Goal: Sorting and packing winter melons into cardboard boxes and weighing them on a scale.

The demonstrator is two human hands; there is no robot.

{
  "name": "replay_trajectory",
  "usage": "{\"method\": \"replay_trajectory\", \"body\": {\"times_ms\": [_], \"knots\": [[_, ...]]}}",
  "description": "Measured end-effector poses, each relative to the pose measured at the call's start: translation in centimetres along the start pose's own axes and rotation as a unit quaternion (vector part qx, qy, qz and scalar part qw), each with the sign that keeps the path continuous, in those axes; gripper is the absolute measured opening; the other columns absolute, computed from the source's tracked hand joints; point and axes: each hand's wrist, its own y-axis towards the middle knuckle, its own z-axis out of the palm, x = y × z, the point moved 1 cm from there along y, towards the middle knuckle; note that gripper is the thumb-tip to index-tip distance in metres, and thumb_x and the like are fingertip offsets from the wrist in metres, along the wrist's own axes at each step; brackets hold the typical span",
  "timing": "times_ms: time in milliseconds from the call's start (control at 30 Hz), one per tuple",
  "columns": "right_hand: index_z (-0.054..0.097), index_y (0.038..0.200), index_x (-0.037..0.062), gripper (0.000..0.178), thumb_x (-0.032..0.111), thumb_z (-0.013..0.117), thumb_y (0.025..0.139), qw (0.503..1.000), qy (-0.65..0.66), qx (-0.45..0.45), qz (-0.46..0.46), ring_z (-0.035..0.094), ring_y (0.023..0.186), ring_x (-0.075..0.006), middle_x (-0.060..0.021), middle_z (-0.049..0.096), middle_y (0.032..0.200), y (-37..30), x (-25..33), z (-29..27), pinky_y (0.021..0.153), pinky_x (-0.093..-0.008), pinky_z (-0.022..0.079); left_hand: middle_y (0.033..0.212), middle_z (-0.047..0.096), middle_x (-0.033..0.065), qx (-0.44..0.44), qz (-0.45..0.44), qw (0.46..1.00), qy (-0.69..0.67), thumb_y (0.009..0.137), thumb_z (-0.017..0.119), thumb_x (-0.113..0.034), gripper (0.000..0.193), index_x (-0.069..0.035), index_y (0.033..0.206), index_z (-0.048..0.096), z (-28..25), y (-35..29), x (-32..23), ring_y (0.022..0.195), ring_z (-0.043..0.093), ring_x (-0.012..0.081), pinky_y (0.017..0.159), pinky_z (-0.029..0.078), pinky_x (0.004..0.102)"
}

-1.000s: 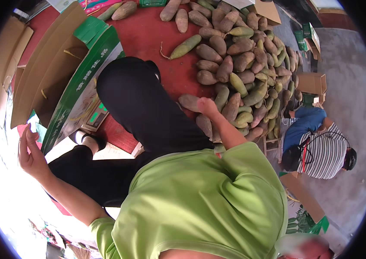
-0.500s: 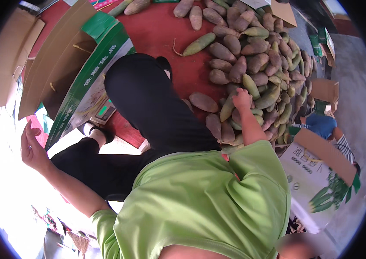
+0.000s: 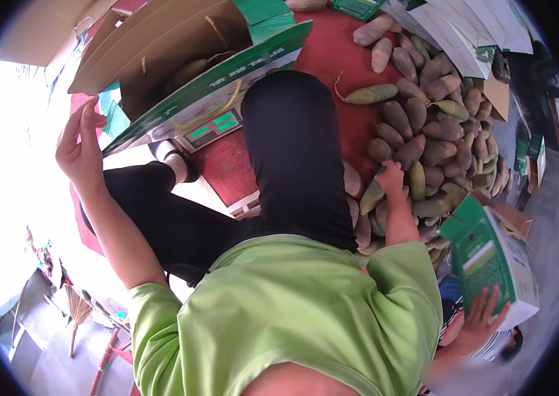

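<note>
My right hand (image 3: pixel 390 177) reaches into a heap of muddy purple and green radishes (image 3: pixel 438 153). Its fingers are curled round a radish at the near-left edge of the pile; a greenish radish (image 3: pixel 372 197) lies right beside it. The fingertips are partly hidden. On the left, my left hand (image 3: pixel 80 145) is raised at the near corner of an open green-and-white carton (image 3: pixel 194 99). Nothing is in it, and its fingers are stretched out. A radish (image 3: pixel 190 71) shows dimly inside the carton, beside yellow cord handles.
A scale (image 3: pixel 210 130) with lit green displays shows under the carton's edge. My bent knee (image 3: pixel 293 112) stands between carton and heap. At right another person's hand (image 3: pixel 481 323) touches a green box (image 3: pixel 484 257). A broom (image 3: pixel 76 313) stands lower left.
The view has shifted, so the carton and heap appear farther right. Another person's hand with a green box has come in at right. My right hand stays at the heap, my left by the carton.
</note>
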Motion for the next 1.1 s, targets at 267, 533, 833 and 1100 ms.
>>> {"method": "replay_trajectory", "body": {"times_ms": [267, 533, 833, 1100], "knots": [[0.055, 0.103, 0.0155, 0.038, 0.011, 0.065, 0.067, 0.995, -0.035, 0.035, -0.083, 0.055, 0.100, -0.0411, -0.0143, 0.056, 0.113, -0.6, 4.8, 0.4, 0.090, -0.0443, 0.046, 0.073, 0.065, 0.0040, 0.018, -0.005, 0.999, -0.028, 0.091, 0.062, -0.012, 0.016, -0.001, 0.098, 0.071, -0.1, 0.0, -0.5, 0.069, 0.061, 0.0090, 0.063, 0.049, 0.0219], [0.056, 0.100, 0.0147, 0.042, 0.011, 0.072, 0.062, 0.986, -0.014, 0.096, -0.139, 0.057, 0.099, -0.0369, -0.0131, 0.058, 0.106, -3.4, 5.8, 0.1, 0.086, -0.0438, 0.048, 0.075, 0.065, 0.0056, 0.100, -0.034, 0.994, -0.032, 0.087, 0.064, -0.007, 0.013, 0.002, 0.094, 0.070, -0.5, -0.2, -1.9, 0.071, 0.062, 0.0113, 0.066, 0.048, 0.0242], [0.064, 0.101, 0.0057, 0.044, 0.008, 0.078, 0.059, 0.968, 0.200, -0.076, -0.128, 0.060, 0.097, -0.0274, -0.0121, 0.063, 0.099, -4.8, 3.2, -9.0, 0.086, -0.0362, 0.048, 0.069, 0.062, 0.0095, 0.211, 0.071, 0.974, 0.029, 0.077, 0.070, -0.013, 0.011, -0.002, 0.081, 0.069, -0.7, -0.8, -4.1, 0.064, 0.061, 0.0255, 0.058, 0.048, 0.0344], [0.058, 0.113, 0.0012, 0.041, -0.001, 0.070, 0.074, 0.828, 0.450, -0.258, -0.214, 0.055, 0.099, -0.0160, -0.0061, 0.057, 0.110, -7.6, 12.2, -30.2, 0.087, -0.0292, 0.045, 0.069, 0.061, 0.0084, 0.220, 0.080, 0.972, 0.033, 0.079, 0.069, -0.015, 0.013, -0.002, 0.081, 0.069, -1.2, -0.7, -4.4, 0.066, 0.061, 0.0255, 0.060, 0.049, 0.0354]]}}
